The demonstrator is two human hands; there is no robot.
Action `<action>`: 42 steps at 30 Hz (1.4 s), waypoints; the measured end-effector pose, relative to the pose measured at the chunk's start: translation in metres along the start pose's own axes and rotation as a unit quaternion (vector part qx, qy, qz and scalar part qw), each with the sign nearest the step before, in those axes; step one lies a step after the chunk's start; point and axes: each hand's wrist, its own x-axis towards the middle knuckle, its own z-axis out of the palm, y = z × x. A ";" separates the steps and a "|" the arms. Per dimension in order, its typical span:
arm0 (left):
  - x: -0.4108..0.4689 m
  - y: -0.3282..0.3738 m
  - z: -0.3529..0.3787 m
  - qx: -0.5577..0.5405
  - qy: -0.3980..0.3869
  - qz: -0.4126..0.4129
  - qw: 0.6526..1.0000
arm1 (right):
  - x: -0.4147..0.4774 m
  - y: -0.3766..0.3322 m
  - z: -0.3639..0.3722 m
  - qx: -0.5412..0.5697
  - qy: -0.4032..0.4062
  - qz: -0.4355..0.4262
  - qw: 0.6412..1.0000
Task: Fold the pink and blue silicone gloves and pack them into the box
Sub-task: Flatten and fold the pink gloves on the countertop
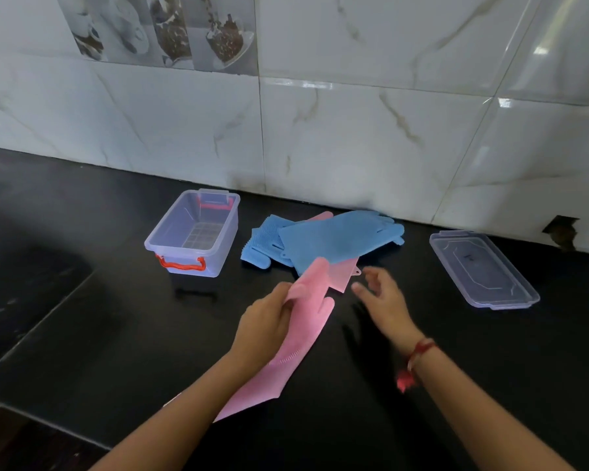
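My left hand (266,321) grips the finger end of a pink silicone glove (298,338), which hangs slanting down over the black counter toward me. My right hand (383,295) hovers to the right of it, fingers apart, holding nothing. Behind them lie two blue gloves, one large and flat (334,237), one bristly side up (264,244), piled over a second pink glove (346,275) whose cuff sticks out beneath. The clear plastic box (170,229) with red handles stands open and empty to the left of the pile.
The box's clear lid (483,268) lies upside down at the right on the black counter (116,317). A tiled wall runs close behind the gloves. The counter's edge cuts diagonally at the lower left. A hole in the wall (561,231) shows at the far right.
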 end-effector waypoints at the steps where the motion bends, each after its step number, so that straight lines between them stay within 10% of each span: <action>1: 0.002 0.006 -0.005 -0.053 -0.003 -0.006 0.999 | -0.020 0.002 0.007 0.047 -0.024 0.020 0.998; 9: 0.012 0.063 -0.031 -0.455 -0.094 -0.134 0.875 | -0.091 -0.020 0.017 0.442 -0.246 0.108 0.856; 16: 0.016 0.042 -0.006 -0.424 -0.189 -0.461 0.756 | -0.075 0.006 -0.001 0.296 -0.141 0.196 0.924; 28: -0.004 0.044 0.008 -0.487 -0.173 -0.399 0.757 | -0.050 -0.010 -0.031 0.119 -0.022 0.174 0.977; 37: -0.020 0.028 0.026 -0.400 -0.157 -0.368 0.825 | -0.092 0.020 -0.043 0.105 -0.251 0.249 0.930; 42: -0.019 0.030 0.027 -0.366 -0.195 -0.320 0.852 | -0.091 0.011 -0.052 0.181 -0.191 0.218 0.940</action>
